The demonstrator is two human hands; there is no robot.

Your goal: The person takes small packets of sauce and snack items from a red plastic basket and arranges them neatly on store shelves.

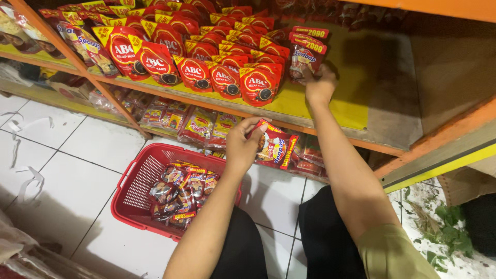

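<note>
Right hand (320,85) pinches a sachet strip (306,54) onto the yellow shelf (346,106); left hand (243,144) grips another below it — the red basket (135,181), lower still, remains half full.

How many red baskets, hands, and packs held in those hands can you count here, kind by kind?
Baskets: 1, the red basket
Hands: 2, the left hand and the right hand
Packs in hand: 2, a sachet pack in the left hand and a sachet strip gripped at the shelf by the right hand
Total: 5
</note>
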